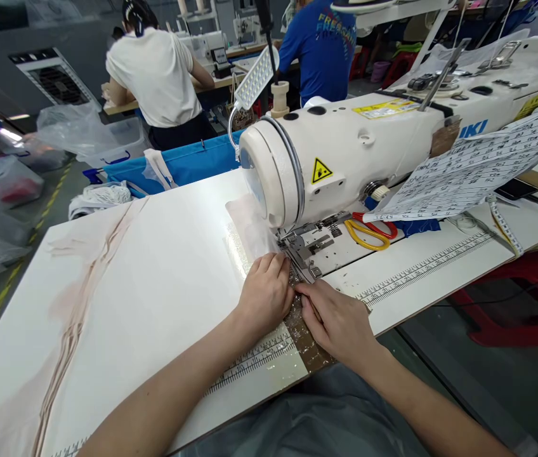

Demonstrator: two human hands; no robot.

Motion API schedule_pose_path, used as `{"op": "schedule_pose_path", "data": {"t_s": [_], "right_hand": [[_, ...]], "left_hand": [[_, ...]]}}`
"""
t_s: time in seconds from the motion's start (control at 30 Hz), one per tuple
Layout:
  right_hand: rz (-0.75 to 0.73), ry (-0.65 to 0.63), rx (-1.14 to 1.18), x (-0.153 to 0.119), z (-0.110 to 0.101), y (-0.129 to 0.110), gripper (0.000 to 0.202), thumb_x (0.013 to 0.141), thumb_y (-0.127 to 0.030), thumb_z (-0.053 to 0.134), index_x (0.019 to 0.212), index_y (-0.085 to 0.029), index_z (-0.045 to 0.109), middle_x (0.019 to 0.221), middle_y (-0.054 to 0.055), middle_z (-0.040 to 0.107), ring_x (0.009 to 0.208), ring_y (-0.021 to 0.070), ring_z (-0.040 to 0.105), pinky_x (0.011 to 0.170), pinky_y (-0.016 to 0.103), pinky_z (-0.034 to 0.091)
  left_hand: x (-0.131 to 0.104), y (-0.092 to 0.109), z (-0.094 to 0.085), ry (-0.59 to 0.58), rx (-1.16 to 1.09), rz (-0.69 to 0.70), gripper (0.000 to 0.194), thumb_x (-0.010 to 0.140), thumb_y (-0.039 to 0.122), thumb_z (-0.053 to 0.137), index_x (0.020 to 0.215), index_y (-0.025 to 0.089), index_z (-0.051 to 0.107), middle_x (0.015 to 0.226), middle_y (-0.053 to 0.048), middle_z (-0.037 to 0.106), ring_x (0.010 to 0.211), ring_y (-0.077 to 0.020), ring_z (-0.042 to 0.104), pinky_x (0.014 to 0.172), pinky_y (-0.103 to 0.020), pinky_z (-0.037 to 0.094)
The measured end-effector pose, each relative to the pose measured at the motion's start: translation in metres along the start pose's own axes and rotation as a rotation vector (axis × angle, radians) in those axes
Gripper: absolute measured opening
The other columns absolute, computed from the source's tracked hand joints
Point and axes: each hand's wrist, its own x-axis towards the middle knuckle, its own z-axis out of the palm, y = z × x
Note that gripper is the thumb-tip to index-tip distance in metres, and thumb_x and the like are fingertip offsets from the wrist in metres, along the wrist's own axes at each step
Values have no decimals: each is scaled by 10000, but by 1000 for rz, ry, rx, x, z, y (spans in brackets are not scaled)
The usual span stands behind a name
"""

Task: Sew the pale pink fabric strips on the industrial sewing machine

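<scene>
A white sewing machine (345, 152) reaches in from the right, its needle area just beyond my hands. My left hand (266, 289) is closed at the left of the metal guide (301, 259), fingers bent down over the near end of a pale pink fabric piece (250, 225). Close on its right, my right hand (338, 317) is pinched, thumb and forefinger together at the guide's near end. What either hand's fingertips hold is too small or hidden to make out. More thin pink fabric (78, 311) lies in long folds on the left of the white table (169, 273).
Yellow and red scissors (368, 235) lie right of the needle area. Printed paper sheets (469, 171) hang at the machine's front. Ruler strips line the table's near edge. Two people sit beyond, past a blue cloth bin (178, 165). A red stool (526, 298) stands at the right.
</scene>
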Motion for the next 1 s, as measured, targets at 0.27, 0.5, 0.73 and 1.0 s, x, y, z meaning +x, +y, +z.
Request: {"op": "schedule_pose_path", "data": {"t_s": [0.27, 0.5, 0.73, 1.0], "right_hand": [[-27, -19, -111, 2, 2, 0, 245, 1009, -154, 393, 1052, -125, 633, 852, 71, 681, 591, 153, 617, 500, 258, 389], [11, -100, -263, 8, 8, -6, 258, 966, -118, 439, 1146, -121, 625, 951, 119, 706, 594, 175, 647, 484, 272, 404], [44, -37, 202, -11, -11, 6, 271, 1021, -150, 388, 1199, -164, 592, 962, 84, 692, 721, 172, 666, 584, 244, 494], [355, 3, 606, -39, -15, 33, 350, 1019, -309, 494, 1357, -225, 530, 922, 51, 669, 868, 166, 672, 828, 229, 542]], "left_hand": [[3, -3, 3, -2, -50, -57, 401, 924, 194, 418, 1282, 73, 551, 1253, -172, 558, 1113, -283, 531, 946, -445, 491], [6, -11, 4, 5, -92, -90, 407, 917, 182, 424, 1279, 58, 563, 1256, -169, 570, 1131, -289, 519, 974, -455, 479], [18, -40, -17, -4, -170, -219, 349, 954, 162, 380, 1191, 104, 630, 1201, -108, 636, 1141, -231, 551, 990, -401, 479], [109, -129, 8, -69, -183, -112, 322, 946, 207, 444, 1176, 120, 653, 1279, -105, 624, 1188, -247, 557, 1039, -369, 448]]}}
